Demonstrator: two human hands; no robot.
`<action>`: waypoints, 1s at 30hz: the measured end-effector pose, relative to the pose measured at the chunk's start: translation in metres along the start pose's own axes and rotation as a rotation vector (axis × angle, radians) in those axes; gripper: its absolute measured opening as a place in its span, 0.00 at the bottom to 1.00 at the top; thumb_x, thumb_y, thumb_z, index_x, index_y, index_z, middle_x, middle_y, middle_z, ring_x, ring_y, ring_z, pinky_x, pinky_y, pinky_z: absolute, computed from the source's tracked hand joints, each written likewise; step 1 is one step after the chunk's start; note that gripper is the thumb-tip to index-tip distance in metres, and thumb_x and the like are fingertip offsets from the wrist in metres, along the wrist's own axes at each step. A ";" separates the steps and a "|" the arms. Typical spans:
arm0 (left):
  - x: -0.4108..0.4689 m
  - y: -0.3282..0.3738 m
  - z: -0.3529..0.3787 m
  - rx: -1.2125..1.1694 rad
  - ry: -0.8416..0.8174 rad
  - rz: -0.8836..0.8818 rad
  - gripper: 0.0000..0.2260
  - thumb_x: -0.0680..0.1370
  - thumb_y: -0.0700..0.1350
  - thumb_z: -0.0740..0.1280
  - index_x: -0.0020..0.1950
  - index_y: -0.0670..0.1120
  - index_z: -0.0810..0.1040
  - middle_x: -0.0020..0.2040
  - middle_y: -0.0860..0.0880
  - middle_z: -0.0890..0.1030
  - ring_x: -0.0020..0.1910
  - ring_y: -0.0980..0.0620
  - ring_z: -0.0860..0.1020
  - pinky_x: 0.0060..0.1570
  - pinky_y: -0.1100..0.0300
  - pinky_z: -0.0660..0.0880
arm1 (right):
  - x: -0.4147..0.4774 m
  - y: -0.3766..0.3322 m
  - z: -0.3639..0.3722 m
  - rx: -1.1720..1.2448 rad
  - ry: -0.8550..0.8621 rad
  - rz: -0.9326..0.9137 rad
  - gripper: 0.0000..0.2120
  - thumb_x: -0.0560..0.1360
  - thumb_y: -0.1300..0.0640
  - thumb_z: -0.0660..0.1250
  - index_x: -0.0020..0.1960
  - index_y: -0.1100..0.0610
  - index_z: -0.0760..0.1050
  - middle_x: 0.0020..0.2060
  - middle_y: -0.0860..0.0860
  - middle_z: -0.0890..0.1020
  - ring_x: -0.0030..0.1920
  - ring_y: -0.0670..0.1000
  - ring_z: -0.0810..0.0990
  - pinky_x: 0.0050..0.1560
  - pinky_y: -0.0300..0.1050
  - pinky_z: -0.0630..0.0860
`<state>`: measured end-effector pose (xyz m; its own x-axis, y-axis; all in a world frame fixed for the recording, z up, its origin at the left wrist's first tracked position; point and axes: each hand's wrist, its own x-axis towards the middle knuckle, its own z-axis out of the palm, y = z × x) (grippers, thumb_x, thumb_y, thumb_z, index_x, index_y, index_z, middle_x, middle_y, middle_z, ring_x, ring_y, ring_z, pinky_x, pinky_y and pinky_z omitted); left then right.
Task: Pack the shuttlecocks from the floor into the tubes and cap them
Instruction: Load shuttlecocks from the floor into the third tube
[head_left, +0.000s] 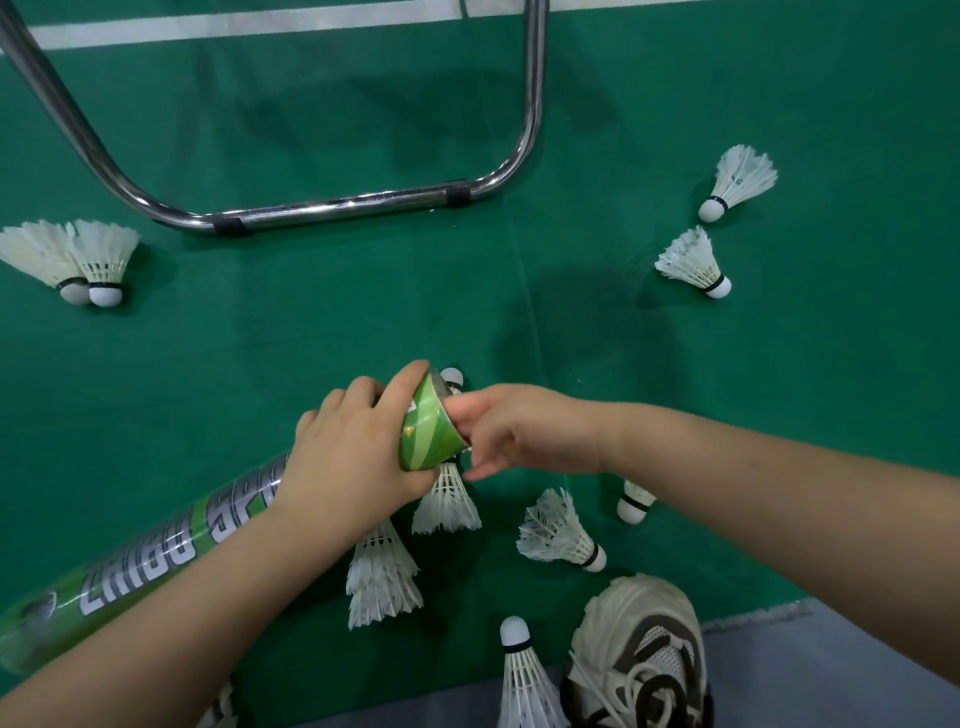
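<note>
I see the left hand (349, 457) clamped round the green tube (156, 561) near its mouth, tilted low so the right hand (511, 434), fingers at the opening, can feed it. Grip there hidden. Loose shuttlecocks (563, 532) lie on the floor (311, 322) nearby.

1. A tube (156, 556) slants from the lower left up toward the centre, above the floor (311, 338).
2. The left hand (353, 457) wraps the tube near its open end, at the centre.
3. The right hand (514, 431) is at that open end, fingers at its mouth.
4. Just below the hands lie two shuttlecocks (384, 577), another nearer the open end (447, 499).
5. Two more (558, 532) lie to the right, under the right forearm.
6. A shoe (639, 660) sits at the bottom right, one shuttlecock (524, 680) beside it.
7. A pair (78, 260) lies far left; two singles (740, 179) lie far right.
8. A metal frame (337, 205) stands behind everything.
</note>
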<state>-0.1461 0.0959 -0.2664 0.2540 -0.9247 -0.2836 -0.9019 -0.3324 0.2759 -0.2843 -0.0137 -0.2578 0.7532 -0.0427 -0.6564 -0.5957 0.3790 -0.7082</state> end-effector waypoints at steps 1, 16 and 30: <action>-0.001 0.001 0.000 0.005 -0.002 0.006 0.40 0.66 0.59 0.69 0.73 0.56 0.53 0.55 0.48 0.71 0.56 0.45 0.71 0.53 0.50 0.67 | 0.001 -0.001 0.001 -0.015 -0.050 0.019 0.31 0.59 0.65 0.58 0.64 0.64 0.69 0.66 0.62 0.70 0.63 0.54 0.72 0.61 0.51 0.71; 0.005 -0.016 -0.009 0.031 0.029 -0.053 0.42 0.66 0.59 0.71 0.74 0.55 0.53 0.56 0.46 0.72 0.56 0.43 0.71 0.54 0.48 0.69 | 0.010 -0.002 0.004 0.320 0.478 -0.115 0.06 0.75 0.61 0.62 0.50 0.57 0.76 0.40 0.52 0.80 0.44 0.50 0.79 0.48 0.46 0.76; 0.001 -0.023 -0.005 0.053 -0.003 -0.068 0.42 0.66 0.59 0.71 0.74 0.56 0.52 0.56 0.47 0.72 0.55 0.45 0.71 0.53 0.50 0.69 | 0.032 0.022 0.000 0.940 0.521 0.090 0.11 0.77 0.58 0.61 0.59 0.57 0.75 0.59 0.55 0.77 0.56 0.53 0.77 0.53 0.51 0.74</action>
<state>-0.1234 0.1016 -0.2689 0.3142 -0.8997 -0.3030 -0.8997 -0.3841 0.2074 -0.2734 -0.0070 -0.2949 0.3736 -0.2831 -0.8833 -0.0227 0.9492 -0.3138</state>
